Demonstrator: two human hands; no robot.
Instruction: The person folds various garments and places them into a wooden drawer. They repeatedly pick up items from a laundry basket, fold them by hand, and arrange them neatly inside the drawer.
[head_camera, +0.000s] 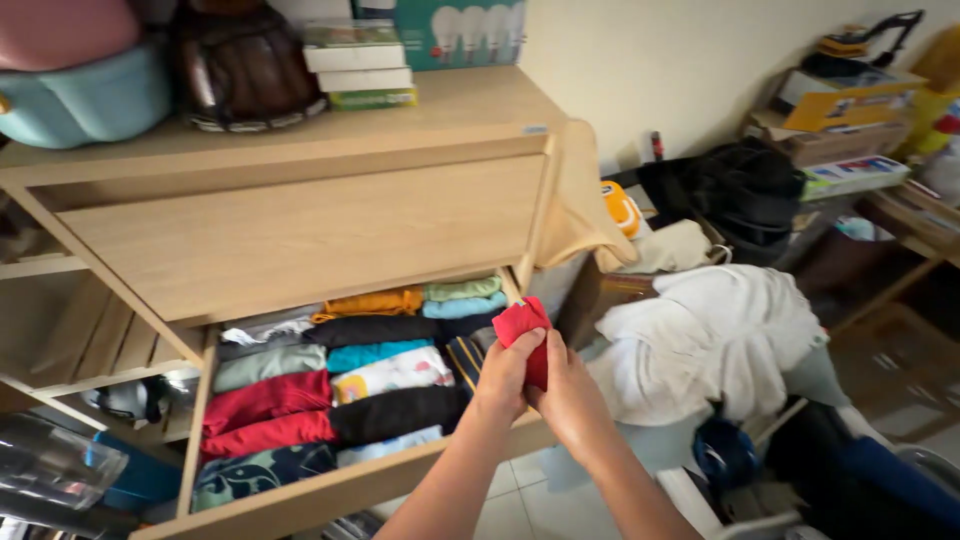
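Note:
Both my hands hold a small folded red cloth (524, 323) over the right end of an open wooden drawer (330, 490). My left hand (507, 375) grips it from the left and my right hand (566, 392) from the right, fingers closed on the fabric. The drawer is packed with rows of folded clothes (340, 395) in red, black, teal, yellow, green and white. The red cloth hovers just above the drawer's right edge, near a striped dark garment (466, 358).
The drawer belongs to a light wooden dresser (300, 230) with boxes, a brown bag (243, 65) and a teal tub (85, 100) on top. A heap of white laundry (710, 340) lies to the right, with dark bags and cluttered shelves behind it.

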